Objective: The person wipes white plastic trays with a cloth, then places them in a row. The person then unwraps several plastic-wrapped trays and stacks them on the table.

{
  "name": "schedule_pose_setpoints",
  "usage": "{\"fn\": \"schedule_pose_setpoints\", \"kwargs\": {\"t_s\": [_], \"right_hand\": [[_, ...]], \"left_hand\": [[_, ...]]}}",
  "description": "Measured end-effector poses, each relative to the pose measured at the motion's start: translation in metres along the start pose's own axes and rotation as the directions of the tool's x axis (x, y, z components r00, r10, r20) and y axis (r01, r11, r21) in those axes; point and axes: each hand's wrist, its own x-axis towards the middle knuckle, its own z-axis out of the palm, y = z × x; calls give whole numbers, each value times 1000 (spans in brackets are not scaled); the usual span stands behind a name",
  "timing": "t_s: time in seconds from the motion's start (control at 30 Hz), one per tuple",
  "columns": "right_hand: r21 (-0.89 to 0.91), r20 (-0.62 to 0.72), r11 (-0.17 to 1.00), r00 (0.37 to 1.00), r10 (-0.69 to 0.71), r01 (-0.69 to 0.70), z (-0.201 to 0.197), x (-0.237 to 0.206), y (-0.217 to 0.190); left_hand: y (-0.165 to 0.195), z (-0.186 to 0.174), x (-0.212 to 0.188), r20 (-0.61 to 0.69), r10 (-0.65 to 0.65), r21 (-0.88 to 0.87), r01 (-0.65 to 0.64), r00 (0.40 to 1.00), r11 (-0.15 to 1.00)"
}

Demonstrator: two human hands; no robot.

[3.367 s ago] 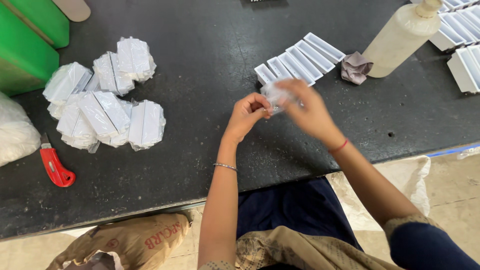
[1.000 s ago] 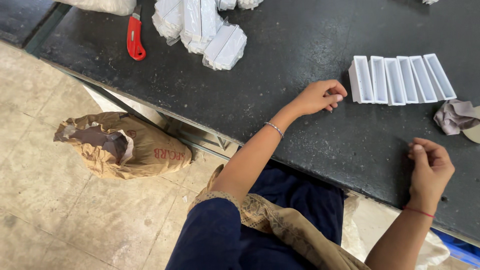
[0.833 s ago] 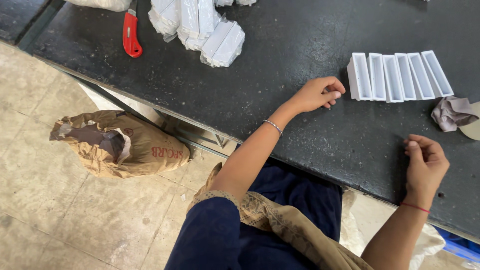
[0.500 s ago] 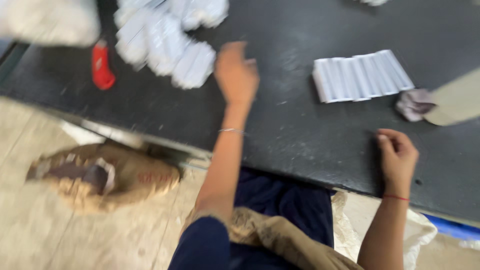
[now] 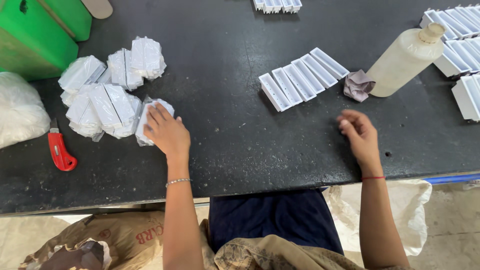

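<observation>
White wrapped bundle point(image 5: 150, 120) under left hand point(image 5: 167, 131), fingers flat on it | right hand point(image 5: 359, 136) loosely curled, empty, well apart

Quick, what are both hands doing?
Left hand: open, fingers resting on a wrapped white packet.
Right hand: loosely curled, holding nothing, on the black table.

On the table point(image 5: 240, 145), a heap of wrapped packets point(image 5: 107, 92) is found at ten o'clock, with the left hand point(image 5: 167, 131) laid on its nearest packet. A knife point(image 5: 60, 150) is placed at nine o'clock of the heap, a bag point(image 5: 20, 110) further out. A row of trays point(image 5: 302, 77) is set at one o'clock of centre, a rag point(image 5: 357, 85) and a bottle point(image 5: 405, 62) at its three o'clock. The right hand point(image 5: 360, 137) is rested at six o'clock of the rag
</observation>
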Motion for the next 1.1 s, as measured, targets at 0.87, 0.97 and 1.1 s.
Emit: {"fn": "schedule_pose_setpoints", "kwargs": {"t_s": [0.87, 0.97, 1.1], "right_hand": [[110, 151, 986, 983, 109, -126, 56, -29, 6], [35, 175, 994, 979, 101, -108, 64, -33, -10], [20, 181, 994, 978, 103, -109, 67, -36, -19]], "left_hand": [[95, -90, -84, 81, 242, -310, -206, 967, 928], [95, -92, -88, 52, 288, -326, -256, 956, 910], [93, -91, -85, 63, 332, -308, -298, 941, 904]]}}
